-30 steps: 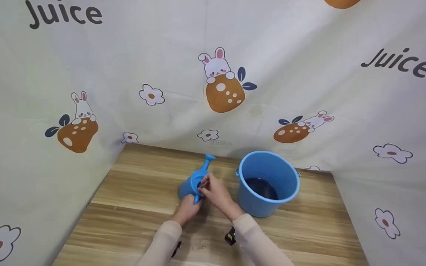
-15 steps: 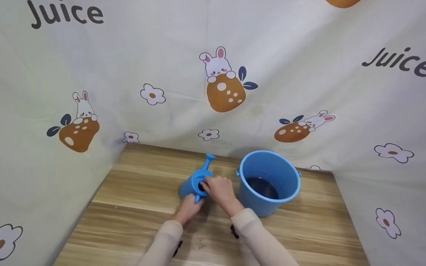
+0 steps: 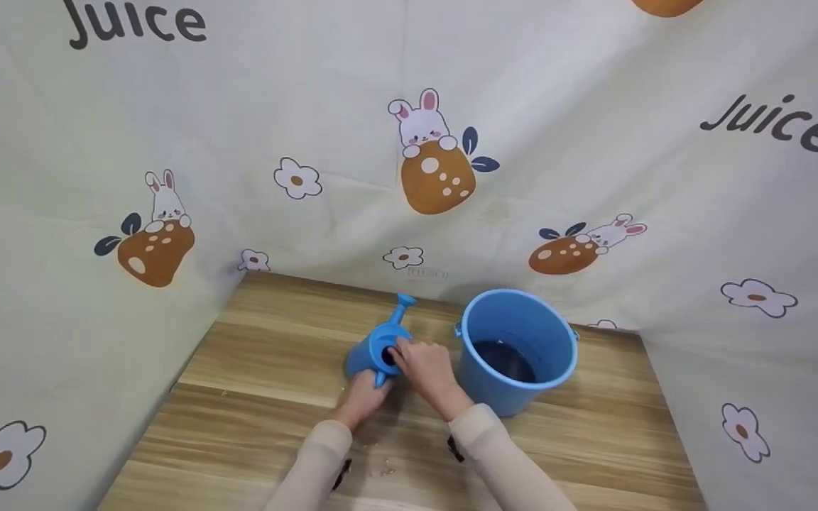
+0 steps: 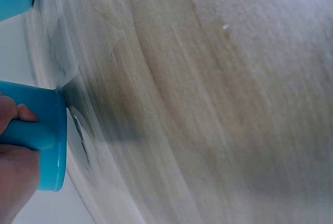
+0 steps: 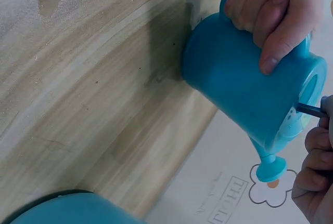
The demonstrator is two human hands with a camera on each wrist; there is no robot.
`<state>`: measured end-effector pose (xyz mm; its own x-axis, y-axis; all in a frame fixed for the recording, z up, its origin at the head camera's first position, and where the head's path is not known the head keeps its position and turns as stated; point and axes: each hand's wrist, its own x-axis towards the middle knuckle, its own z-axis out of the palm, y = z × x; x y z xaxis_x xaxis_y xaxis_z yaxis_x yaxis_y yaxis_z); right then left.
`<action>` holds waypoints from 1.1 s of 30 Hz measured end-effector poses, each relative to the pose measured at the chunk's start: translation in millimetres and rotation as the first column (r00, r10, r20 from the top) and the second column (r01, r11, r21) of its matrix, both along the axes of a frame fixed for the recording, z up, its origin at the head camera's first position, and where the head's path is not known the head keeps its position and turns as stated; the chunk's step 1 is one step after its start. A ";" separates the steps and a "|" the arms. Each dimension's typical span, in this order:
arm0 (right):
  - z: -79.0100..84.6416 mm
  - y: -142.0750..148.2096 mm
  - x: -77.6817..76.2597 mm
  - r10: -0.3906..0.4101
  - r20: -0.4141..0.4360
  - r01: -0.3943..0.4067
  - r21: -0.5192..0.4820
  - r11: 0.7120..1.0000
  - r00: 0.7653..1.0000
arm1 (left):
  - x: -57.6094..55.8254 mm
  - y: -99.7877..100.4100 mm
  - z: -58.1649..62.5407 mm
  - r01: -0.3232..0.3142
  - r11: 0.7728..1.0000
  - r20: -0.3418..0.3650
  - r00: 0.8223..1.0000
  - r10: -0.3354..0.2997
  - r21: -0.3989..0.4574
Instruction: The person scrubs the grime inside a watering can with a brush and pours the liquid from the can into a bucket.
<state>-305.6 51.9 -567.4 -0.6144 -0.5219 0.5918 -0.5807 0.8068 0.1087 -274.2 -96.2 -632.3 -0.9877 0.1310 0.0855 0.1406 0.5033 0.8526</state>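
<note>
My left hand holds the handle of a blue watering can. Its fingers curl round the handle in the right wrist view, with the thumb along the can's side. Over the can's top opening, my right hand pinches a thin dark stick between thumb and fingers. The stick's far end goes into the opening and is hidden there. The can's spout points away toward the back wall. In the left wrist view, only part of the left hand shows at the handle.
A large blue bucket with dark liquid-looking contents stands close right of the right hand. Small wet spots lie on the wooden tabletop between the forearms. A printed cloth walls the back and sides.
My right hand has turned knuckles-up and come lower over the can's opening, its forearm shifting slightly right. The left hand keeps its grip on the handle.
</note>
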 end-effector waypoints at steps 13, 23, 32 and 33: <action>1.5 6.7 9.5 0.086 -0.212 -0.102 -0.067 0.993 0.973 | -3.3 -0.6 0.4 0.025 0.999 0.024 0.999 -0.026 0.025; -5.3 9.6 -0.8 0.017 -0.283 -0.046 -0.097 0.994 0.959 | -4.3 6.8 5.4 0.010 0.999 0.024 1.000 -0.009 -0.047; -14.0 2.0 -10.8 -0.010 -0.241 -0.008 -0.073 0.997 0.971 | -2.1 5.5 3.4 -0.017 0.999 0.027 0.999 0.018 -0.049; -14.9 0.5 -10.9 -0.019 -0.222 0.003 -0.071 0.997 0.975 | -1.3 5.0 3.0 -0.021 0.999 0.027 0.999 0.023 -0.047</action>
